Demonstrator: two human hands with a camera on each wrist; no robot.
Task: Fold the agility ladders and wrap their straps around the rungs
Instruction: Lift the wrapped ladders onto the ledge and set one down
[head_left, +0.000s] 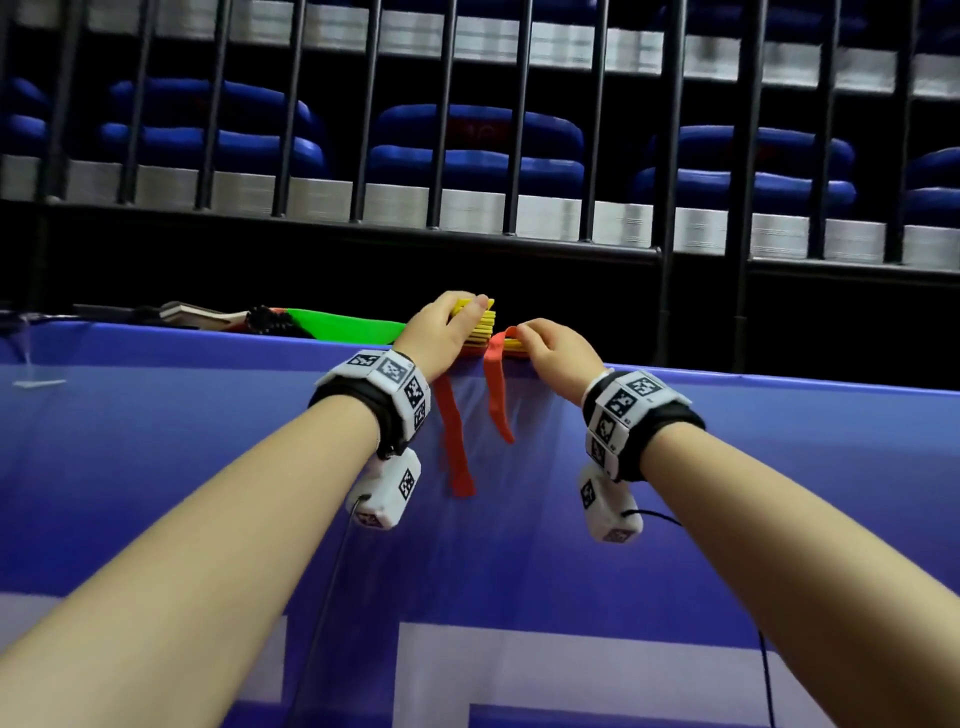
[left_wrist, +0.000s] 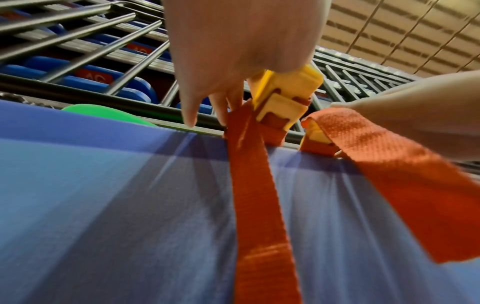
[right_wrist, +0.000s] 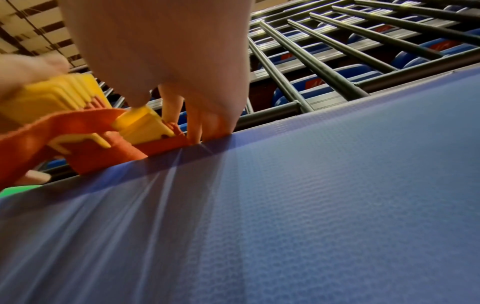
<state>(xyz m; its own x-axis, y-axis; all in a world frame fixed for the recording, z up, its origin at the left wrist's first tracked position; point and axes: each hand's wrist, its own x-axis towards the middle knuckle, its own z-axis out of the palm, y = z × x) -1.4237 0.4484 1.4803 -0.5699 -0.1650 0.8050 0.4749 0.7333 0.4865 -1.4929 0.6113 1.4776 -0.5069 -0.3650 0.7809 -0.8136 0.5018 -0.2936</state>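
**Both hands on the folded ladder at the far worktop edge**

Left to right as I see it from the head view:

- Green disc (head_left: 343, 326) lies flat on the worktop (head_left: 156, 441), left of the ladder. Some dark items sit further left, too blurred for me to identify.
- My left hand (head_left: 445, 325) sits on top of the stacked yellow rungs (head_left: 480, 322). Its fingers (head_left: 475, 306) curl over the top of the stack and clamp it down. In the left wrist view the thumb points down beside the stack; the other fingertips are hidden behind the rungs.
- Left strap (head_left: 454, 447), orange-red, hangs from the stack down the blue drape, loose and straight.
- Right strap (head_left: 496, 384) rises to my right hand (head_left: 553, 351) and hangs down from it. The fingertips pinch its upper end just beside the rungs. In the left wrist view I see the strap arching over a rung end under that hand.
- In the right wrist view, three fingers reach down and touch the worktop edge next to a yellow rung end.
- The ladder sits at the far edge of the worktop, in front of the black railing (head_left: 519, 130), with blue seats (head_left: 478, 150) behind it.
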